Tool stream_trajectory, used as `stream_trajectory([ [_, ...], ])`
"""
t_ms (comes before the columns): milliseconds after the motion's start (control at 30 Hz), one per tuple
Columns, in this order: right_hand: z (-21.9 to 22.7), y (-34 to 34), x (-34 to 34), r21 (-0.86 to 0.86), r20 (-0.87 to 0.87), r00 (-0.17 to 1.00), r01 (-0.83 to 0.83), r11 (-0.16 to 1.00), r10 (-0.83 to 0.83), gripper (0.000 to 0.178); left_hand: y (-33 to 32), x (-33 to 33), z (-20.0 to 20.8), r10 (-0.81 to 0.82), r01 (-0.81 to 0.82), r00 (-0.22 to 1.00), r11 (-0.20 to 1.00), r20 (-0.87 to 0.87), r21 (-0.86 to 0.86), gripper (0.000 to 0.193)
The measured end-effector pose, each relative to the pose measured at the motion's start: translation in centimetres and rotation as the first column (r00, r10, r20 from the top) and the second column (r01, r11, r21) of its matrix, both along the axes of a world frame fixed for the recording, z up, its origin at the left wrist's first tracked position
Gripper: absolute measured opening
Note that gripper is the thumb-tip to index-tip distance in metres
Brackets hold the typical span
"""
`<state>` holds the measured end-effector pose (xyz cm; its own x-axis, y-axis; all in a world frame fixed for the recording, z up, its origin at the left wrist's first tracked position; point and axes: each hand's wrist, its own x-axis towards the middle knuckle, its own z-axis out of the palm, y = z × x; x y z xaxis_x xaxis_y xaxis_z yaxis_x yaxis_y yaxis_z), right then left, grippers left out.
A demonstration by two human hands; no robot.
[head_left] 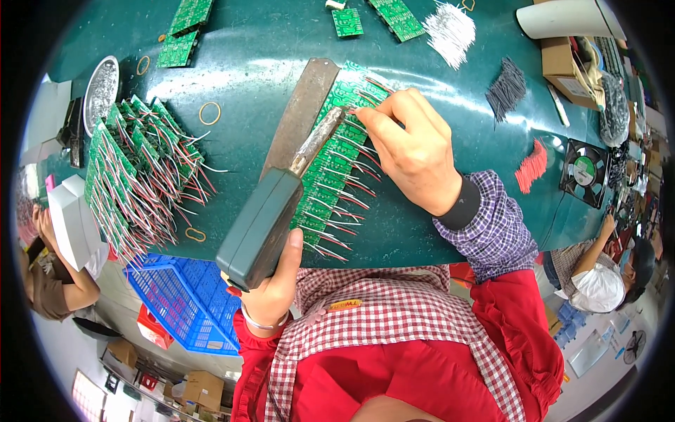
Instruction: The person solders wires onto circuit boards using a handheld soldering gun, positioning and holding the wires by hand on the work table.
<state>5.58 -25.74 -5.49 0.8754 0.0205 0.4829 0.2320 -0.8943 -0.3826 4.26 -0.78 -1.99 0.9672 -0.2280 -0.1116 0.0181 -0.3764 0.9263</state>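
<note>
My left hand (pixel 275 290) is wrapped round the dark green handle of a soldering gun (pixel 259 226). Its metal barrel points up and away, and the tip meets the far part of a green circuit board panel (pixel 318 204). Close by that tip, my right hand (pixel 418 151) pinches a thin red wire (pixel 354 111) against the board. Red, white and black wires stick out along the panel's right edge. A flat metal bar (pixel 299 116) lies along its left side, partly behind the barrel.
At left, wired boards (pixel 137 176) are heaped beside a metal dish (pixel 103 91). White (pixel 450 35), black (pixel 505 90) and red (pixel 531 166) wire bundles lie to the right, near a black fan (pixel 585 172). A blue crate (pixel 186 302) stands below the table edge. Other people sit at both sides.
</note>
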Motion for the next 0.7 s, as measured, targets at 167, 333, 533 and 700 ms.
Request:
stream_trajectory([
  [167,-0.16,0.05,0.01,-0.002,0.005,1.000,0.000,1.000,0.000,0.021,0.27,-0.18,-0.09,0.024,-0.024,0.999,1.000,0.032,-0.010,0.026],
  [333,-0.17,0.05,0.00,-0.008,-0.001,1.000,0.009,1.000,-0.009,0.021,0.46,-0.16,-0.16,0.034,-0.033,0.999,0.999,0.040,-0.026,0.030],
  [533,-0.30,0.10,0.05,-0.005,0.018,1.000,0.011,1.000,-0.011,0.020,0.67,-0.29,-0.33,0.012,-0.011,0.998,1.000,0.057,-0.012,0.034],
  [700,-0.12,0.21,0.09,-0.022,0.046,0.999,0.023,0.999,-0.022,0.020,0.74,-0.44,-0.11,0.028,-0.027,0.999,1.000,0.035,-0.015,0.034],
])
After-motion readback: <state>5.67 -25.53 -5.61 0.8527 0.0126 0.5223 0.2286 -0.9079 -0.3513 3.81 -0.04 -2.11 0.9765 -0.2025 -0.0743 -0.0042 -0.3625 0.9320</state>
